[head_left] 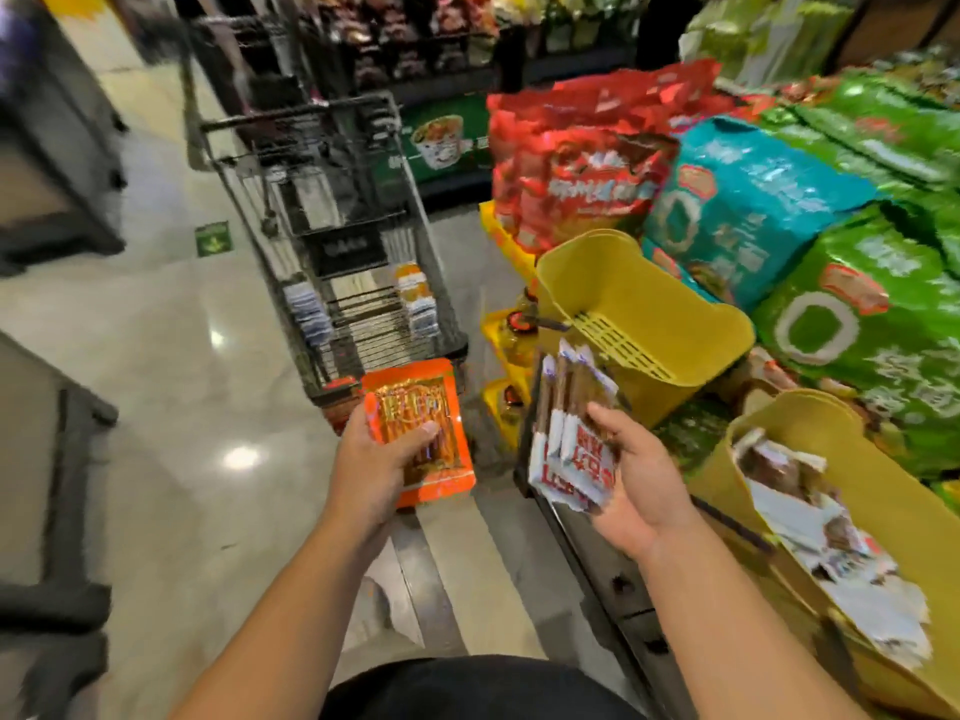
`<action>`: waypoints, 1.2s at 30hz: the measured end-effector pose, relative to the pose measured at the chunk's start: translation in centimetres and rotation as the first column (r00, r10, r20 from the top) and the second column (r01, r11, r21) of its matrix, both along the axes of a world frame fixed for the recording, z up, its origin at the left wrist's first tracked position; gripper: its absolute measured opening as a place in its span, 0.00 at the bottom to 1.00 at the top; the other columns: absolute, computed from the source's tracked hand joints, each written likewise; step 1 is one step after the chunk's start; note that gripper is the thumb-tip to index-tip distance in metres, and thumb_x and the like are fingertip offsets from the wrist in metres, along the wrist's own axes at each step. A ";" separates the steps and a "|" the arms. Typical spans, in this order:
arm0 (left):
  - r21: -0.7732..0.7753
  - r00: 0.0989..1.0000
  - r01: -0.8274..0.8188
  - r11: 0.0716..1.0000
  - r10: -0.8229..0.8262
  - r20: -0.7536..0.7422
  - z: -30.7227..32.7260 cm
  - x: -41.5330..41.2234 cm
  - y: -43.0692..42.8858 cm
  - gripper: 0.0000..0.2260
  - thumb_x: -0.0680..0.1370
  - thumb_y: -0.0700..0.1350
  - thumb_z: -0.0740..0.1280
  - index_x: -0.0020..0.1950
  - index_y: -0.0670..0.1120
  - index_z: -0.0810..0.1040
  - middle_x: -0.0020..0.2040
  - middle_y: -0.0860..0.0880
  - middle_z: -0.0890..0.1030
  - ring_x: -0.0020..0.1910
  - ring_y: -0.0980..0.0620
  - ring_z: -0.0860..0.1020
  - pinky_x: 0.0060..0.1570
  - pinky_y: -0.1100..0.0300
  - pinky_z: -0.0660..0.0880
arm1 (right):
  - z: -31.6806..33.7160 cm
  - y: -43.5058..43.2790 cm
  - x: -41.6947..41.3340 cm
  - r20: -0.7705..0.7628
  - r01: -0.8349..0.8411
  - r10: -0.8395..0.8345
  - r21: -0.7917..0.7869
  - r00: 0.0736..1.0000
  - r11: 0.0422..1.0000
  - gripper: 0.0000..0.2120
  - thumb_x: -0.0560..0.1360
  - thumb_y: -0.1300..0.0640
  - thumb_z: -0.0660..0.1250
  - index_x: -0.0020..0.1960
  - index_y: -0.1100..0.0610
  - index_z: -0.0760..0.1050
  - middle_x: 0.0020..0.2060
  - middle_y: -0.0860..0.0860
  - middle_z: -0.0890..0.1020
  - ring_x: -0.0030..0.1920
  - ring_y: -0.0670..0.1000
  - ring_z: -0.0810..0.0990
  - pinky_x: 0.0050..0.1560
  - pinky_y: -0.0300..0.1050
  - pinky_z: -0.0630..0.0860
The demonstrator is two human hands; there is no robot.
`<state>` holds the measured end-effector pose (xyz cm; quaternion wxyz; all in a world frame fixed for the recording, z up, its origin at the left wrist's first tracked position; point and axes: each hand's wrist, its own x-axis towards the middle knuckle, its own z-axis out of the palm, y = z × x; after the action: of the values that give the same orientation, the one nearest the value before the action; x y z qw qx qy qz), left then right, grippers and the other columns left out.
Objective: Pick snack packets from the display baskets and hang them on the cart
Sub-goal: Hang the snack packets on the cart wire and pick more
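My left hand (376, 459) grips an orange snack packet (415, 397) from below, thumb across its front. My right hand (631, 480) holds a small stack of white-and-brown snack packets (563, 433) fanned upright. Ahead stands the dark wire cart (332, 226), with white packets (309, 314) hung on its left side and orange and white packets (415, 301) on its right. One yellow display basket (675, 324) to the right looks bare inside. A nearer yellow basket (810, 423) holds several white-and-brown packets (831, 537).
Large red (576, 163), teal (743, 200) and green (872, 314) bags are piled on the display at right. Yellow crates (506, 324) sit under it. Dark shelving (57, 148) lines the left. A shiny tiled floor (197, 407) runs between them toward the cart.
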<state>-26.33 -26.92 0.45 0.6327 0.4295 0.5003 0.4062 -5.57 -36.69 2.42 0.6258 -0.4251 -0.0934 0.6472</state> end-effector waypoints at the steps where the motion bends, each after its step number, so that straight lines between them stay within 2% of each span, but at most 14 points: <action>1: -0.003 1.000 -0.018 1.000 0.018 -0.003 -0.3 -1.1 1.2 0.16 0.75 0.33 0.73 0.61 0.44 0.78 0.53 0.43 0.86 0.52 0.40 0.85 0.52 0.42 0.82 | 0.0 1.6 -0.9 0.010 -0.023 0.024 -0.023 1.000 0.999 0.17 0.75 0.51 0.62 0.40 0.59 0.86 0.41 0.57 0.85 0.37 0.56 0.85 0.41 0.49 0.69; 3: -0.016 0.999 -0.040 0.999 0.040 -0.002 -0.8 -3.2 4.0 0.17 0.75 0.34 0.73 0.62 0.44 0.78 0.53 0.44 0.86 0.52 0.42 0.85 0.52 0.44 0.82 | -0.4 5.1 -2.6 0.029 -0.046 0.049 -0.079 0.998 0.996 0.15 0.73 0.52 0.65 0.42 0.59 0.87 0.42 0.57 0.86 0.38 0.56 0.86 0.43 0.50 0.70; 5: -0.026 0.999 -0.052 0.998 0.052 -0.002 -1.2 -5.1 7.2 0.17 0.76 0.34 0.72 0.64 0.44 0.77 0.53 0.44 0.86 0.52 0.43 0.85 0.49 0.46 0.83 | -0.6 8.5 -4.3 0.013 -0.051 0.054 -0.134 0.998 0.990 0.12 0.67 0.53 0.75 0.44 0.62 0.86 0.43 0.58 0.86 0.39 0.57 0.86 0.43 0.50 0.75; 7: -0.036 0.999 -0.050 0.998 0.050 -0.001 -1.7 -7.2 11.1 0.17 0.76 0.34 0.72 0.64 0.44 0.77 0.53 0.44 0.86 0.52 0.43 0.85 0.45 0.49 0.84 | -1.2 12.3 -6.1 -0.035 -0.028 0.023 -0.151 0.999 0.988 0.18 0.63 0.55 0.79 0.49 0.62 0.84 0.45 0.58 0.85 0.41 0.58 0.86 0.42 0.50 0.83; 10: -0.056 1.000 -0.028 0.998 0.027 -0.012 -1.8 -10.0 16.6 0.12 0.76 0.35 0.72 0.58 0.46 0.79 0.49 0.46 0.87 0.47 0.46 0.86 0.40 0.54 0.83 | -1.8 17.8 -8.7 -0.059 0.012 -0.022 -0.166 0.998 0.986 0.14 0.71 0.54 0.69 0.51 0.63 0.82 0.44 0.59 0.84 0.40 0.58 0.85 0.39 0.50 0.84; 14: -0.072 0.999 -0.023 0.997 0.020 -0.030 -1.6 -13.5 23.3 0.14 0.76 0.38 0.74 0.59 0.48 0.79 0.51 0.47 0.87 0.50 0.45 0.86 0.50 0.45 0.82 | -2.4 24.6 -11.8 -0.071 0.039 -0.050 -0.152 0.996 0.988 0.12 0.68 0.54 0.75 0.45 0.63 0.85 0.44 0.59 0.85 0.41 0.58 0.85 0.39 0.51 0.84; 17: -0.065 0.999 -0.041 0.997 0.039 -0.033 -2.2 -15.5 27.8 0.15 0.77 0.38 0.73 0.62 0.47 0.78 0.53 0.46 0.87 0.51 0.45 0.86 0.49 0.47 0.82 | -2.8 29.0 -13.9 -0.066 0.016 -0.024 -0.119 0.998 0.993 0.14 0.72 0.53 0.67 0.40 0.62 0.86 0.40 0.59 0.85 0.38 0.56 0.86 0.38 0.48 0.84; 21: -0.107 0.997 -0.073 0.992 0.068 -0.046 -3.5 -16.8 31.6 0.14 0.78 0.38 0.72 0.62 0.48 0.78 0.53 0.46 0.87 0.52 0.44 0.85 0.53 0.43 0.81 | -3.1 32.8 -14.7 -0.083 0.003 -0.011 -0.095 0.997 0.995 0.12 0.72 0.61 0.66 0.50 0.66 0.83 0.45 0.64 0.86 0.42 0.60 0.87 0.36 0.55 0.83; 25: -0.156 0.990 -0.137 0.978 0.132 -0.042 -5.1 -16.4 35.4 0.14 0.78 0.40 0.71 0.63 0.49 0.78 0.53 0.47 0.87 0.52 0.44 0.86 0.53 0.42 0.81 | -4.6 37.3 -13.2 -0.071 -0.003 -0.007 -0.148 0.997 0.989 0.14 0.72 0.62 0.65 0.56 0.65 0.80 0.45 0.62 0.86 0.40 0.58 0.87 0.34 0.51 0.83; 28: -0.174 0.986 -0.168 0.970 0.161 -0.052 -5.8 -15.3 38.4 0.12 0.79 0.41 0.71 0.62 0.48 0.79 0.52 0.47 0.87 0.50 0.45 0.86 0.54 0.43 0.81 | -6.5 41.9 -11.7 -0.063 -0.053 0.040 -0.215 0.997 0.975 0.12 0.72 0.60 0.67 0.50 0.64 0.85 0.47 0.62 0.86 0.42 0.58 0.87 0.41 0.55 0.85; 30: -0.186 0.981 -0.190 0.964 0.180 -0.069 -5.9 -14.5 40.3 0.12 0.79 0.43 0.71 0.62 0.49 0.78 0.52 0.47 0.87 0.51 0.45 0.86 0.55 0.41 0.81 | -7.4 45.5 -11.0 -0.051 -0.088 0.077 -0.256 0.996 0.963 0.14 0.72 0.59 0.69 0.54 0.63 0.84 0.49 0.61 0.86 0.44 0.57 0.87 0.55 0.56 0.81; 32: -0.204 0.972 -0.227 0.952 0.209 -0.103 -5.8 -13.8 42.4 0.13 0.78 0.43 0.72 0.62 0.50 0.78 0.52 0.48 0.87 0.51 0.45 0.86 0.56 0.40 0.80 | -7.8 49.4 -10.4 -0.040 -0.134 0.128 -0.277 0.991 0.952 0.18 0.71 0.59 0.71 0.60 0.62 0.80 0.51 0.60 0.86 0.47 0.56 0.86 0.61 0.57 0.78; 34: -0.209 0.967 -0.247 0.946 0.227 -0.114 -5.6 -13.3 44.4 0.15 0.77 0.42 0.73 0.62 0.49 0.78 0.53 0.47 0.87 0.52 0.44 0.86 0.57 0.39 0.80 | -8.4 53.3 -9.9 -0.040 -0.194 0.191 -0.300 0.981 0.934 0.16 0.69 0.60 0.72 0.57 0.63 0.80 0.49 0.60 0.86 0.45 0.56 0.86 0.56 0.55 0.82; 36: -0.199 0.956 -0.283 0.938 0.259 -0.141 -5.9 -12.8 46.7 0.16 0.76 0.40 0.74 0.63 0.48 0.78 0.53 0.46 0.87 0.52 0.43 0.86 0.57 0.38 0.80 | -9.1 57.1 -9.3 -0.037 -0.272 0.276 -0.334 0.960 0.903 0.09 0.72 0.61 0.72 0.50 0.63 0.80 0.42 0.59 0.86 0.38 0.55 0.86 0.40 0.50 0.84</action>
<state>-39.16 19.82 -5.46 0.5845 0.3068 0.6308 0.4078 -14.88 20.40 -6.70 0.4466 -0.5118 -0.0442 0.7326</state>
